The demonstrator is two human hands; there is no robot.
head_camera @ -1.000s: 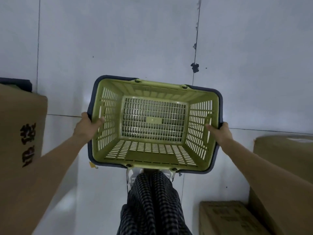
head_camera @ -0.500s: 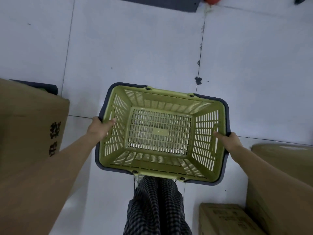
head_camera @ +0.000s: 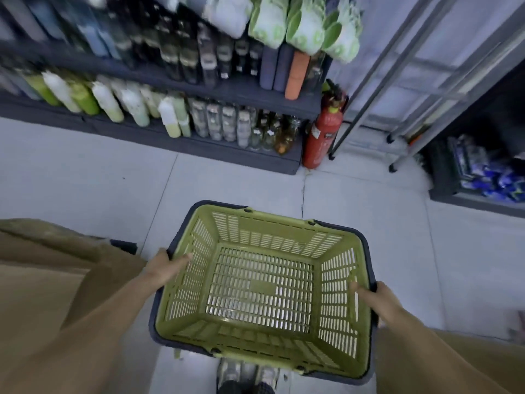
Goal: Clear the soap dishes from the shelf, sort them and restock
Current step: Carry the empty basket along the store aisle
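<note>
I carry an empty green plastic basket [head_camera: 279, 237] with slotted walls and a dark rim, held level in front of me above the tiled floor. My left hand [head_camera: 164, 267] grips its left rim, thumb inside the wall. My right hand [head_camera: 375, 298] grips the right rim the same way. A dark shelf unit [head_camera: 227, 89] stands ahead at the far left, stocked with bottles and jars. No soap dish can be made out in this blurred view.
A red fire extinguisher [head_camera: 321, 135] stands at the shelf's right end. A metal rack [head_camera: 397, 89] leans at the upper right, beside a low shelf with blue packs [head_camera: 488, 177]. Cardboard boxes [head_camera: 42, 280] flank me on both sides.
The view has swung up from the floor to the shelves ahead. Both hands keep their grip on the basket rims, and the basket sits lower in the view.
</note>
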